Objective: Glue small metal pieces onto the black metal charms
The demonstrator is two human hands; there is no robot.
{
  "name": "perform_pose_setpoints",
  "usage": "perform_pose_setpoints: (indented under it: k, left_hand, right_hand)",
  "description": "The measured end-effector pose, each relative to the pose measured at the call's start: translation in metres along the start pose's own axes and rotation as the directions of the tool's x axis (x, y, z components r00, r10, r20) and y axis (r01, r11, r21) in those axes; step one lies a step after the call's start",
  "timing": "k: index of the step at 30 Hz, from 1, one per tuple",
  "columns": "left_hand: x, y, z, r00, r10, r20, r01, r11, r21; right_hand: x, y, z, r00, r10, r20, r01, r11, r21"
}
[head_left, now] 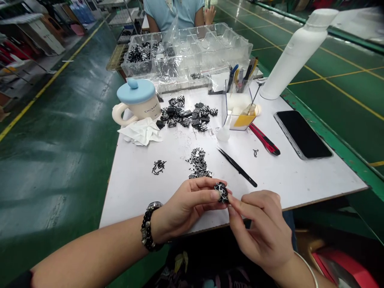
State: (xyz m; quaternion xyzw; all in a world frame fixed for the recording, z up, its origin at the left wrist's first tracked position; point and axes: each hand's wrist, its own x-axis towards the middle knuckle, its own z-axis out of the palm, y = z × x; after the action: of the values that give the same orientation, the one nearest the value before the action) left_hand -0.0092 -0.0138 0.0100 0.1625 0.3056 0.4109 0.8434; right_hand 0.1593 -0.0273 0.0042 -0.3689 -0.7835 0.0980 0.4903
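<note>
My left hand (pixel 192 200) pinches a small black and silver mechanical part (pixel 221 193) between thumb and fingers, just above the table's front edge. At the part's lower right side, the thumb and index finger of my right hand (pixel 261 228) come together and touch it; anything between those fingertips is hidden. Just beyond my left hand lies a pile of small silver and black metal pieces (pixel 198 162). Black tweezers (pixel 238 167) rest on the table past my right hand. A little heap of thin black pieces (pixel 158 167) lies to the left.
Farther back are a pile of black parts (pixel 187 114), a lidded mug (pixel 139 102), crumpled tissue (pixel 142 132), a clear tool box (pixel 238 108), a red utility knife (pixel 265 140), a phone (pixel 303 134) and a tall white bottle (pixel 295 56). A person (pixel 175 16) sits behind clear divided trays (pixel 192 52).
</note>
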Motion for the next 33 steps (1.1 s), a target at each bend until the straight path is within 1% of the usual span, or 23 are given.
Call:
perform_pose_setpoints:
  k: [1,3,5,6,8,10,14,16,19,21,22,23,24,25,26,27,28,29,30,31,33]
  left_hand:
    - [0.000,0.000,0.000,1.000,-0.001,0.008,0.001,1.000,-0.009]
    - [0.001,0.000,-0.001,0.999,-0.004,0.034,0.005,0.999,-0.034]
    - [0.002,0.000,-0.001,0.998,-0.004,0.065,0.008,0.998,-0.058]
    - [0.003,0.000,-0.001,0.997,-0.006,0.077,0.011,0.998,-0.066]
    - [0.004,0.000,-0.002,0.995,-0.010,0.098,0.017,0.997,-0.072]
    - [0.004,0.000,-0.002,0.993,-0.015,0.116,0.023,0.997,-0.069]
    - [0.003,-0.001,-0.003,0.989,-0.016,0.144,0.020,0.999,-0.028]
    - [0.003,-0.002,-0.004,0.990,-0.017,0.139,0.017,1.000,0.001]
    - [0.004,-0.001,-0.004,0.990,-0.038,0.137,0.030,0.998,0.059]
    - [0.004,0.003,-0.006,0.987,-0.060,0.149,0.033,0.984,0.178]
    - [0.003,0.006,-0.006,0.987,-0.039,0.157,-0.009,0.957,0.291]
    - [0.002,0.010,-0.007,0.983,0.026,0.180,-0.104,0.894,0.435]
    - [0.001,0.013,-0.007,0.964,0.131,0.230,-0.244,0.773,0.586]
    - [0.000,0.017,-0.007,0.914,0.250,0.319,-0.405,0.585,0.703]
    - [-0.002,0.019,-0.007,0.832,0.347,0.433,-0.545,0.361,0.757]
    - [-0.003,0.021,-0.006,0.735,0.403,0.546,-0.640,0.146,0.754]
    - [-0.004,0.022,-0.006,0.648,0.418,0.636,-0.693,-0.022,0.720]
    - [-0.004,0.022,-0.005,0.587,0.414,0.696,-0.717,-0.133,0.684]
    - [-0.004,0.021,-0.005,0.552,0.403,0.730,-0.725,-0.200,0.659]
    - [-0.004,0.020,-0.004,0.534,0.394,0.748,-0.725,-0.242,0.645]
    - [-0.003,0.018,-0.003,0.522,0.395,0.756,-0.713,-0.283,0.641]
  right_hand:
    - [-0.002,0.000,0.002,1.000,0.029,-0.008,-0.028,0.999,0.045]
    - [-0.006,0.001,0.005,0.992,0.123,0.002,-0.122,0.977,0.177]
    - [-0.010,0.002,0.006,0.971,0.237,0.037,-0.237,0.923,0.303]
    - [-0.012,0.003,0.006,0.957,0.286,0.048,-0.284,0.896,0.341]
    - [-0.013,0.007,0.006,0.934,0.352,0.050,-0.346,0.865,0.363]
    - [-0.012,0.011,0.004,0.924,0.374,0.083,-0.378,0.857,0.351]
    - [-0.007,0.020,0.000,0.898,0.351,0.265,-0.427,0.841,0.332]
    - [-0.006,0.023,-0.002,0.888,0.346,0.303,-0.442,0.824,0.354]
    - [-0.005,0.026,-0.002,0.862,0.376,0.339,-0.497,0.758,0.423]
    - [-0.006,0.028,-0.002,0.849,0.391,0.355,-0.523,0.720,0.456]
    - [-0.006,0.029,-0.003,0.850,0.392,0.353,-0.523,0.711,0.469]
    - [-0.007,0.030,-0.004,0.853,0.388,0.350,-0.519,0.709,0.478]
    - [-0.007,0.031,-0.005,0.855,0.385,0.348,-0.515,0.707,0.484]
    - [-0.008,0.031,-0.006,0.854,0.381,0.353,-0.516,0.705,0.487]
    - [-0.008,0.031,-0.007,0.850,0.379,0.365,-0.522,0.699,0.488]
    - [-0.009,0.031,-0.008,0.842,0.378,0.385,-0.533,0.691,0.488]
    - [-0.009,0.031,-0.009,0.833,0.375,0.407,-0.546,0.682,0.487]
    - [-0.009,0.031,-0.009,0.825,0.373,0.426,-0.556,0.675,0.486]
    - [-0.009,0.031,-0.009,0.820,0.369,0.438,-0.561,0.670,0.486]
    - [-0.009,0.031,-0.008,0.818,0.366,0.445,-0.563,0.669,0.486]
    - [-0.009,0.030,-0.008,0.820,0.360,0.444,-0.558,0.674,0.484]
